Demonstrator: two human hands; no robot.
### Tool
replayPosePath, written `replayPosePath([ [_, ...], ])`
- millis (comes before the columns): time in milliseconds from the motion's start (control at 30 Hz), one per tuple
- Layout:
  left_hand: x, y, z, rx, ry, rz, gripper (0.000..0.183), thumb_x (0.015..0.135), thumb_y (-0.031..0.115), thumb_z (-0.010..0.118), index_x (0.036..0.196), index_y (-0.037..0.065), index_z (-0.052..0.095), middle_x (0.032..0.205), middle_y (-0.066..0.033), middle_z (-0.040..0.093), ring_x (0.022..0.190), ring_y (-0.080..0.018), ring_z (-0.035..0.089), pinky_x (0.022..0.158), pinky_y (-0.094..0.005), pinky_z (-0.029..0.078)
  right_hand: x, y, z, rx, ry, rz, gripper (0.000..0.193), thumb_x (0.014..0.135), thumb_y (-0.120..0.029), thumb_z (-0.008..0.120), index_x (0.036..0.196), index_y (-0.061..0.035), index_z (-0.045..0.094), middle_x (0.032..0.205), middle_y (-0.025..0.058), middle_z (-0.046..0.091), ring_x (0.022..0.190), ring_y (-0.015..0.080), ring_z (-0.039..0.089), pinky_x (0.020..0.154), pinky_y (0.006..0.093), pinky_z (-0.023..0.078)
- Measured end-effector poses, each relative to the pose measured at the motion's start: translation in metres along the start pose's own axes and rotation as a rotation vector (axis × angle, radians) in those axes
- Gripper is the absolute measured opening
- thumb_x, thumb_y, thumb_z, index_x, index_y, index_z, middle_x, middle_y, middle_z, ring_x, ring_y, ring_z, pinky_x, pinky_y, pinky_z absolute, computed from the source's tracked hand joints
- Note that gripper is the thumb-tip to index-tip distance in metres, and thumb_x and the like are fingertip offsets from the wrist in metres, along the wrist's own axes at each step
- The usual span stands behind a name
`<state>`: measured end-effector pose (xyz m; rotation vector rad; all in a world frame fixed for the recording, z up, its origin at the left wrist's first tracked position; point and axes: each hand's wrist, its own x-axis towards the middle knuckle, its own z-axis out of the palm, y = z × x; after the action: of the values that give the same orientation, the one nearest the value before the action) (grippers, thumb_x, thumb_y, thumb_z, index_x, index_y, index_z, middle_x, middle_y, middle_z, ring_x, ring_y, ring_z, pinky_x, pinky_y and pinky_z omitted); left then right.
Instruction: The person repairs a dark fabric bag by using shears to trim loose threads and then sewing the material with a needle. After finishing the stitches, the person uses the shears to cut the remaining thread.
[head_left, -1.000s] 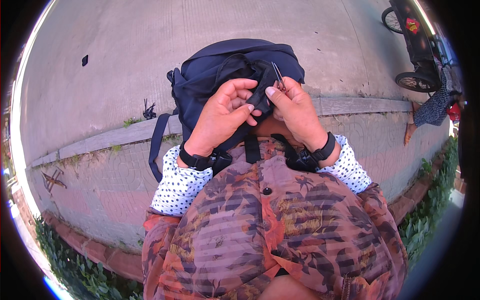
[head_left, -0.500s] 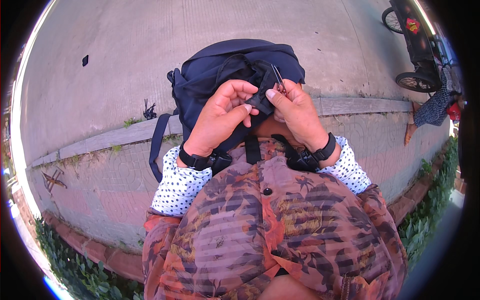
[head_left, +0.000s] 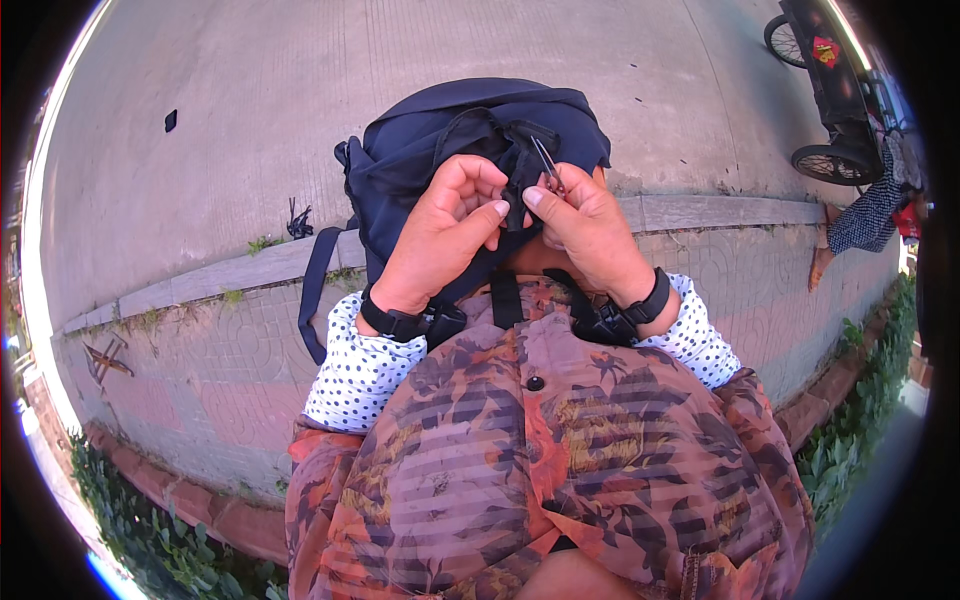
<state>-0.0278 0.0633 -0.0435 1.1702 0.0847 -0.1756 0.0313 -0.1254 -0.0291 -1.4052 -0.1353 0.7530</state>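
Navy fabric fills the space before us: a soft backpack [head_left: 395, 145], seemingly resting across the lap, with its black cloth strip [head_left: 515, 205] drawn up between our hands. Our left hand [head_left: 450, 225] has its fingers curled, thumb and fingertips seeming to pinch the strip's edge. Our right hand [head_left: 592, 222] is closed around what look like small scissors [head_left: 548, 165], their slim blades pointing away from us over the bag, its thumb close beside the cloth.

We judge the handling to be partway through: the cloth is gathered up and the tool is in hand, but neither has been let go or laid down. We cannot make out any finished cut or loosened piece, so how much is left remains uncertain.

Beneath the bag's hanging strap [head_left: 315, 290], patterned paving [head_left: 215, 400] runs up to a pale stone kerb [head_left: 200, 285], with a grey concrete road [head_left: 260, 90] beyond. On that road lie a small black object [head_left: 170, 121] and, near the kerb, a dark tangle [head_left: 298, 220]. A small wooden frame [head_left: 108, 360] sits on the paving at left; leafy plants [head_left: 840, 460] line the near side. At far right are a wheeled cart [head_left: 830, 100] and another person's patterned trouser leg [head_left: 860, 220].
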Motion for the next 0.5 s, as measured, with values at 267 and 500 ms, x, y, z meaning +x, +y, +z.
replayPosePath([
  [267,-0.003,0.013,0.002,-0.153,0.031,-0.105,0.03,0.103,0.022,0.059,0.125,0.004,0.051,0.102,-0.002,0.06,0.088,-0.0066,0.056,0.068,-0.0238,0.047,-0.007,-0.006,0.007,-0.173,-0.151,-0.075,0.009,0.1,-0.012,0.063,0.099,-0.0041,0.058,0.087,-0.0018,0.061,0.082,0.0047,0.059,0.072,0.0222,0.048],
  [500,-0.002,0.009,-0.005,-0.191,0.035,-0.126,0.034,0.104,0.031,0.057,0.13,0.009,0.053,0.106,0.0013,0.062,0.088,-0.0052,0.053,0.071,-0.0202,0.041,-0.012,0.001,0.008,-0.196,-0.167,-0.087,0.012,0.099,-0.014,0.065,0.097,-0.0043,0.058,0.084,-0.0014,0.061,0.077,0.0059,0.058,0.068,0.0233,0.048],
])
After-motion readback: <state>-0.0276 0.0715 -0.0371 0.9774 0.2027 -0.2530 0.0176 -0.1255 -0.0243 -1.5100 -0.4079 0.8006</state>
